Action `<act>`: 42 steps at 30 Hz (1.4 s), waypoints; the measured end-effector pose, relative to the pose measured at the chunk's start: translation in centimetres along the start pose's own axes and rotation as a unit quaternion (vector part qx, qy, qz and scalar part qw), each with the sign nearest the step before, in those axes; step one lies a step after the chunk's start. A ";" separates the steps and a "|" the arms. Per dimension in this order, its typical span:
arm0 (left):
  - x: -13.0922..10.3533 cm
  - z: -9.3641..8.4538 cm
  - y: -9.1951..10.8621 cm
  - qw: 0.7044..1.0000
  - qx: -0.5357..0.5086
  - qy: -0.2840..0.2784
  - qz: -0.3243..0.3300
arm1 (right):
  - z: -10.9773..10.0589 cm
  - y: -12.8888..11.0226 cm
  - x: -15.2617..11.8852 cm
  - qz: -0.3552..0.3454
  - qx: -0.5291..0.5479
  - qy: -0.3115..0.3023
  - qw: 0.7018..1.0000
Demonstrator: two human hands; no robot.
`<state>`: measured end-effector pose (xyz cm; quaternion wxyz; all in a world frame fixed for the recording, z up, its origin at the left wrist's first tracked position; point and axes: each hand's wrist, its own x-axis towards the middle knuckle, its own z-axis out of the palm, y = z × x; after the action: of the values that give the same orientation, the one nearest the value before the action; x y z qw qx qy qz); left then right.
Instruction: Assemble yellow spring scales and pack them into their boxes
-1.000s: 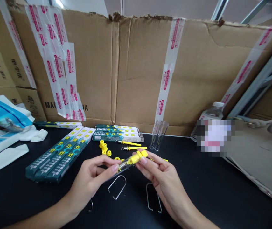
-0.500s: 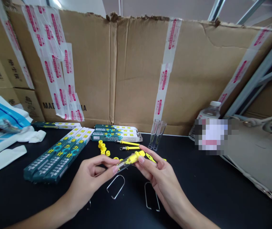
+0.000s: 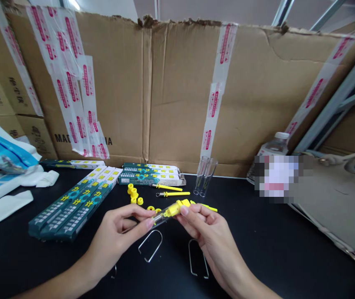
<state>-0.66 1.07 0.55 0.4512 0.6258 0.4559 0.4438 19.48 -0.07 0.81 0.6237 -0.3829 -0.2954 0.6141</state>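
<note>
One held tube (image 3: 162, 216), cardboard (image 3: 182, 108) well beyond

A slender, clear tube (image 3: 161, 218) is held aslant above the dark tabletop (image 3: 242, 257), its right end pointed upward in the view and its left end hidden by the fingers of the left hand (image 3: 123, 228), by which it is gripped. A silvery metal piece (image 3: 157, 219) can be seen through the transparent wall, close to the left thumb. The tube's right end is occupied by a bright yellow fitting (image 3: 174, 209), its blocky outer end pinched between the thumb and fingers of the right hand (image 3: 210, 228) and partly covered by them. How deeply the fitting is seated cannot be told.
</note>
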 end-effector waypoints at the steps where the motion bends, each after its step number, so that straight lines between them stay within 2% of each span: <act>1: 0.0 0.0 0.0 1.000 -0.003 0.000 -0.001 | 0.0 -0.1 0.0 0.001 0.002 -0.004 1.000; 8: 0.0 0.0 0.6 1.000 0.001 -0.006 -0.013 | -0.2 -0.3 0.0 0.004 0.009 -0.043 0.999; 12: -0.1 -0.1 0.2 1.000 -0.003 -0.007 -0.005 | -0.2 -0.4 0.0 0.002 -0.014 -0.056 0.998; 16: -0.1 -0.1 -0.1 1.000 -0.001 -0.007 0.000 | -0.2 -0.4 0.1 -0.005 -0.035 -0.056 0.998; 24: -0.1 0.0 1.0 1.000 0.013 -0.012 -0.012 | -0.1 -0.4 0.0 0.000 -0.016 -0.054 0.998; 34: 0.0 0.0 0.7 1.000 0.007 -0.013 -0.009 | 0.0 -0.5 0.1 0.002 -0.029 -0.051 0.998; 42: -0.1 0.1 1.0 1.000 0.008 -0.010 -0.010 | 0.0 -0.4 0.1 0.007 0.006 -0.053 0.999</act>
<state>-0.42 0.76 1.47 0.4555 0.6290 0.4612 0.4291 19.71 0.05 1.16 0.6050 -0.3481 -0.3221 0.6395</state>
